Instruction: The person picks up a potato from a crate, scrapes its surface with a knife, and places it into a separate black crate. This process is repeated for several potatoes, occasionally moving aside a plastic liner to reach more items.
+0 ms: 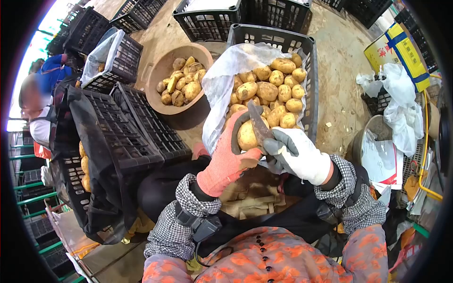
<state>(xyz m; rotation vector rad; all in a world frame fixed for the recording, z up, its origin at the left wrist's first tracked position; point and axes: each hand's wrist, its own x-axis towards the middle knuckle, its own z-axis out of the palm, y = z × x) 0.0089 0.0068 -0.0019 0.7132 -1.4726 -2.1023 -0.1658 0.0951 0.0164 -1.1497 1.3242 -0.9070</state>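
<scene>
An orange-pink glove covers my left hand (229, 155), whose fingers are wrapped round a yellow potato (247, 137). My right hand (299, 153), in a white glove with grey fingertips, grips a dark, stained knife (258, 123). The blade lies against the right side of the potato and points up and away from me. Right behind both hands is a black crate (310, 89) lined with white plastic (226, 70) and filled with potatoes (267, 91). The knife's handle is mostly hidden in the right glove.
A brown tub (152, 87) with potatoes stands left of the crate. Empty-looking black crates (120, 127) and dark cloth are at the left; more crates stand behind. Plastic bags (401, 94) and a yellow box (401, 52) are at the right. Another person (54, 78) is at far left.
</scene>
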